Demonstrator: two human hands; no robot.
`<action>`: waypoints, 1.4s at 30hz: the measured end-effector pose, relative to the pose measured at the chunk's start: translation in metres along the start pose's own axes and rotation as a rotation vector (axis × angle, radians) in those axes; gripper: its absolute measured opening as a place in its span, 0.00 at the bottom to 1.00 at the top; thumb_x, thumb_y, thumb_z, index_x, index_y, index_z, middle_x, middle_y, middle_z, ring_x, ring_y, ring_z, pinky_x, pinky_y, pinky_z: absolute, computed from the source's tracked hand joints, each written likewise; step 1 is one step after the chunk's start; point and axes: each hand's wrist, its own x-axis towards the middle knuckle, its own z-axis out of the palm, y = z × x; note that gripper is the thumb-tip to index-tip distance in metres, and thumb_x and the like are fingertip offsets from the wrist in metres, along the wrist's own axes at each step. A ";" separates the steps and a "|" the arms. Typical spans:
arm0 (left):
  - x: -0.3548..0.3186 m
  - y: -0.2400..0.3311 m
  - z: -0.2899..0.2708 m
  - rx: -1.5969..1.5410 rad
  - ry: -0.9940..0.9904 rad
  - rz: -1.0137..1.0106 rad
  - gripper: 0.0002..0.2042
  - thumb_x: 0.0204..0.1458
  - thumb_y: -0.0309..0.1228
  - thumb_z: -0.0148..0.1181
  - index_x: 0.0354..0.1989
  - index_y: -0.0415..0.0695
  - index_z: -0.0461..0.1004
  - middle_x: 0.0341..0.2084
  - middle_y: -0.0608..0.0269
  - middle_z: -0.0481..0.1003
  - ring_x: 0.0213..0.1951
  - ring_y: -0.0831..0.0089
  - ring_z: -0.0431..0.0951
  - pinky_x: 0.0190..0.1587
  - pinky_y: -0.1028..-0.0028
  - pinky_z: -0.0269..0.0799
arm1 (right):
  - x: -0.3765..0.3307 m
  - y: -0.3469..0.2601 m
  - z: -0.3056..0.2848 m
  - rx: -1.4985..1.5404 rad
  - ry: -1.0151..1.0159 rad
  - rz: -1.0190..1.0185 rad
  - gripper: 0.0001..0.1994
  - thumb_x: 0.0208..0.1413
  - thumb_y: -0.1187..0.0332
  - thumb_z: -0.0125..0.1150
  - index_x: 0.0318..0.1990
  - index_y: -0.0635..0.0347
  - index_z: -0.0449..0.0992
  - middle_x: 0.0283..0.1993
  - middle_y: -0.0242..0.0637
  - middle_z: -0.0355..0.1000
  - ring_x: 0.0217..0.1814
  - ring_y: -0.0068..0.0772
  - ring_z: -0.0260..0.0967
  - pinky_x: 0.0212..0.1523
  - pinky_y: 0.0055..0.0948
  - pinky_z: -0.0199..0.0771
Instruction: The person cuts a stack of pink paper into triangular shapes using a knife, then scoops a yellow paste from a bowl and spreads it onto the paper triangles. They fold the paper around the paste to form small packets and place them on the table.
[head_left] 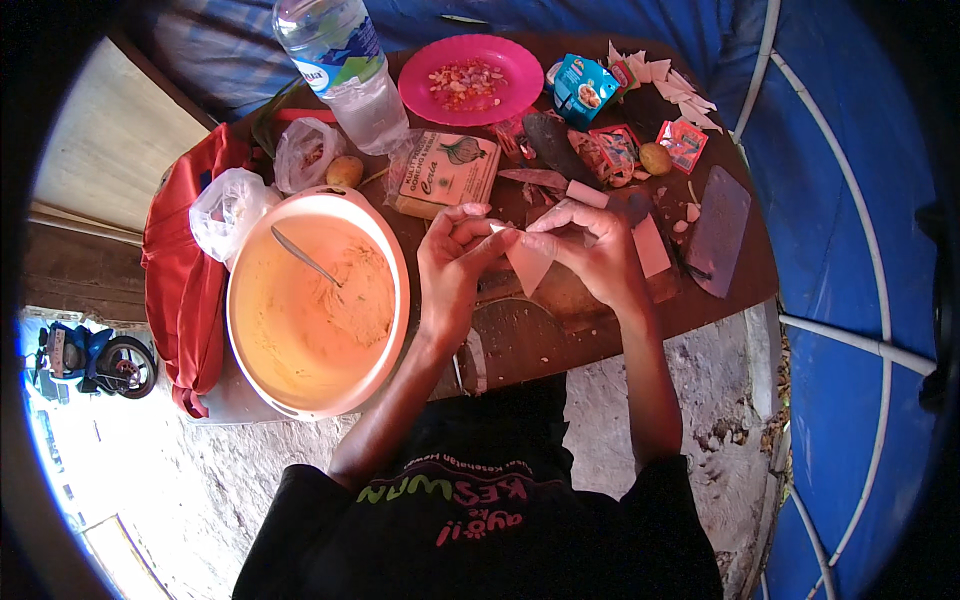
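Pinkish-white thin sheet (529,266), count 1, pinched in fingertips of left hand (452,258) and right hand (597,255), above worktop (520,345) | step, judged: folding or shaping it; next move calls for light, steady pressure | outward: box (448,172) 1; tub (258,300) 1, spoon (304,255) 1; pink plate (420,88) 1; bottle (366,112) 1; plastic bags (228,212) 2

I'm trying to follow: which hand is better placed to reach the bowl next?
Probably the left hand: it is nearer the bowl than the right hand. Both are at the pale sheet.
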 end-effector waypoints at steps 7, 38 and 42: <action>-0.001 0.003 -0.003 -0.002 0.046 -0.032 0.15 0.55 0.21 0.65 0.47 0.40 0.67 0.34 0.62 0.80 0.37 0.76 0.81 0.39 0.77 0.79 | -0.002 0.000 -0.004 0.122 0.296 0.188 0.10 0.62 0.68 0.65 0.38 0.68 0.82 0.34 0.36 0.79 0.35 0.18 0.76 0.37 0.20 0.75; -0.002 -0.023 0.002 -0.150 -0.276 -0.347 0.18 0.67 0.39 0.50 0.52 0.36 0.75 0.45 0.57 0.78 0.47 0.71 0.79 0.53 0.67 0.75 | -0.038 0.012 0.031 -0.087 0.339 -0.030 0.13 0.47 0.72 0.77 0.40 0.63 0.81 0.37 0.30 0.76 0.33 0.18 0.69 0.32 0.20 0.68; -0.003 -0.023 0.004 -0.135 -0.271 -0.344 0.18 0.67 0.39 0.49 0.51 0.36 0.76 0.44 0.57 0.78 0.47 0.70 0.79 0.52 0.68 0.76 | -0.037 0.010 0.034 -0.079 0.354 0.002 0.13 0.47 0.71 0.77 0.39 0.63 0.80 0.36 0.28 0.75 0.33 0.15 0.68 0.30 0.19 0.66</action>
